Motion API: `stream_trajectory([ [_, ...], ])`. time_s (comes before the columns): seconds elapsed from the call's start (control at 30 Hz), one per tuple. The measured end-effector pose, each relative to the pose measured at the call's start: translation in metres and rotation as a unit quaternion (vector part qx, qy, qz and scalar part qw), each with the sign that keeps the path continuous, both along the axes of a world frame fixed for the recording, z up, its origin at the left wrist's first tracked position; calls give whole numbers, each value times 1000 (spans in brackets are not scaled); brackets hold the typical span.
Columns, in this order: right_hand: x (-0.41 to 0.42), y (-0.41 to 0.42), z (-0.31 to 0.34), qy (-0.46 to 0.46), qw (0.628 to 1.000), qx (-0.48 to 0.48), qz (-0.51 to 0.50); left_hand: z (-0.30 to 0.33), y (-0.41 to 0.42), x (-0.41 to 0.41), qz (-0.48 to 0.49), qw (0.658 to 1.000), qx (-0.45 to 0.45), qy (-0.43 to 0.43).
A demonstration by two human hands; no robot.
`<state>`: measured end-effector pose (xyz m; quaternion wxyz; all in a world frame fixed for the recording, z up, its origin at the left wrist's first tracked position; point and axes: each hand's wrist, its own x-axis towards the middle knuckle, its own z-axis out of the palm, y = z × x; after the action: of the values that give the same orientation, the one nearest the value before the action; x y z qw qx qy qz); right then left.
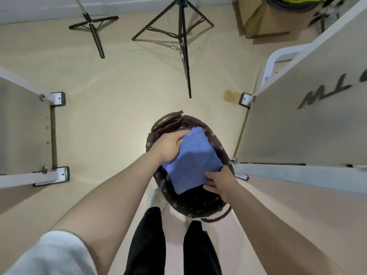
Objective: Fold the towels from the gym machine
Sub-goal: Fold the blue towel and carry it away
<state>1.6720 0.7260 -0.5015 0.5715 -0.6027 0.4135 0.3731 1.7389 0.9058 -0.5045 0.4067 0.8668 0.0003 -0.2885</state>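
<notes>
Both bare forearms reach forward and down over a dark oval basket (216, 150) standing on the pale floor (111, 92). The left hand (168, 146) grips the far left edge of a folded blue towel (190, 161), fingers curled over the cloth near its top corner. The right hand (220, 182) pinches the near right edge, fingers on top and thumb beneath. The towel is a flat, folded rectangle held over the basket's opening, tilted, with its near corner dipping toward the dark interior; whether it touches anything inside cannot be told. The basket's rim carries small white flower marks and brown handles at the far and near ends. White gym machine frames (53, 175) flank the spot left and right, their bolted feet on the floor, and the right one stands just beside the basket. Beyond lies open floor, then two black tripods (181, 34) and a cardboard box (256, 18). The person's black trouser legs (149, 241) stand at the basket's near side.
</notes>
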Motion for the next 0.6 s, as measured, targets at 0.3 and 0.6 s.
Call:
stream_trajectory([
  [0.3, -8, 18, -50, 29, 998, -50, -15, -44, -2, 3, -163, 954, 209, -140],
  [0.6, -9, 22, -52, 28, 989, -134, 59, -56, 0, -46, -348, 883, 311, -53],
])
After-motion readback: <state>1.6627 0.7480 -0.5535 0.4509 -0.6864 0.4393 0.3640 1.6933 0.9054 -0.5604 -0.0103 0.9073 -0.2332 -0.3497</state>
